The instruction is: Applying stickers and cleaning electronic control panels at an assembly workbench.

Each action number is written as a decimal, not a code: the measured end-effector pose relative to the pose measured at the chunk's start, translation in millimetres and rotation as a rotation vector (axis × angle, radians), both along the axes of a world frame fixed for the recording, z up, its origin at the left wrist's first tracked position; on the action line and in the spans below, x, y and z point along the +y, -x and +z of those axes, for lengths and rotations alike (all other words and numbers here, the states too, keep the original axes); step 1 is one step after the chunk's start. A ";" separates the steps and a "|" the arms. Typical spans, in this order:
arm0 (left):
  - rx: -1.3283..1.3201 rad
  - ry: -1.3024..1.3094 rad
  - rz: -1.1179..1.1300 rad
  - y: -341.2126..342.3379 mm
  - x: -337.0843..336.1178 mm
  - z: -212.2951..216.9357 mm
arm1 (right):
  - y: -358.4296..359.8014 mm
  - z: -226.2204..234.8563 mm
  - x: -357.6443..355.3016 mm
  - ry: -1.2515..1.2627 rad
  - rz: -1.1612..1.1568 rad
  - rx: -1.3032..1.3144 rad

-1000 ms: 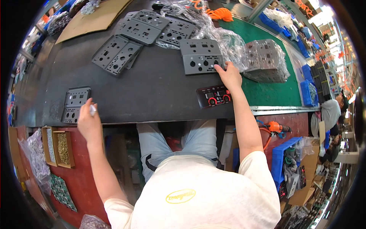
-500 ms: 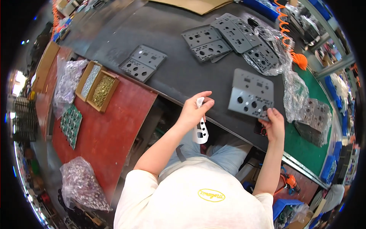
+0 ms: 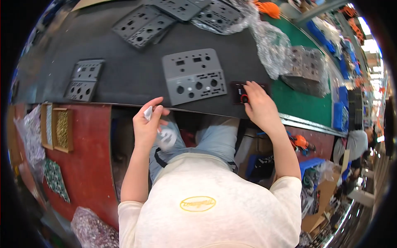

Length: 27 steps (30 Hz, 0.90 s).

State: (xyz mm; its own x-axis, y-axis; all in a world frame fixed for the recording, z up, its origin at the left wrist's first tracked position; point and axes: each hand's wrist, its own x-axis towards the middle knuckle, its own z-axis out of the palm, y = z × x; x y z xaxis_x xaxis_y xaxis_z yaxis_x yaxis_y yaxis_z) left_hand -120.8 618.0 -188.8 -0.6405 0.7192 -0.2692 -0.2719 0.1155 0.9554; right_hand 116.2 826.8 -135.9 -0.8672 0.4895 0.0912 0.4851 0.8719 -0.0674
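My left hand (image 3: 147, 124) is closed, pinching a white strip with cutouts (image 3: 166, 138) that hangs below it, blurred, past the table's front edge. A grey bent metal panel (image 3: 193, 76) with round and square holes lies on the dark table between my hands. To its right my right hand (image 3: 261, 105) rests, fingers stretched out, over a small dark flat object with red parts (image 3: 240, 93). The hand covers part of that object, and its kind is unclear. A smaller-looking grey panel (image 3: 84, 80) lies farther left.
More grey panels (image 3: 142, 27) are piled at the back, beside clear bubble wrap (image 3: 269, 45). Wrapped panels (image 3: 306, 68) stand on a green mat (image 3: 283, 105) at right. Boxes of small fasteners (image 3: 62, 130) and green circuit boards (image 3: 56, 180) sit on the red surface at left.
My right hand has let go of the grey panel, which now lies on the table, and has moved onto the dark object. The white strip stays in my left hand. The view has turned.
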 end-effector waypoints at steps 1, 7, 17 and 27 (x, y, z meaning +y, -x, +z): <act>0.011 0.028 -0.032 -3.7 0.9 5.1 | -2.3 -8.8 2.4 -0.035 0.016 -0.027; 0.090 0.012 -0.163 -23.0 -3.1 10.4 | -4.9 -22.3 -0.1 -0.145 0.116 -0.118; 0.110 0.029 -0.286 -39.4 -1.5 16.5 | -18.0 -24.7 -0.2 -0.242 0.074 0.213; -0.002 -0.126 -0.240 -37.3 -4.2 18.7 | -19.3 -27.4 -3.8 -0.081 0.067 0.229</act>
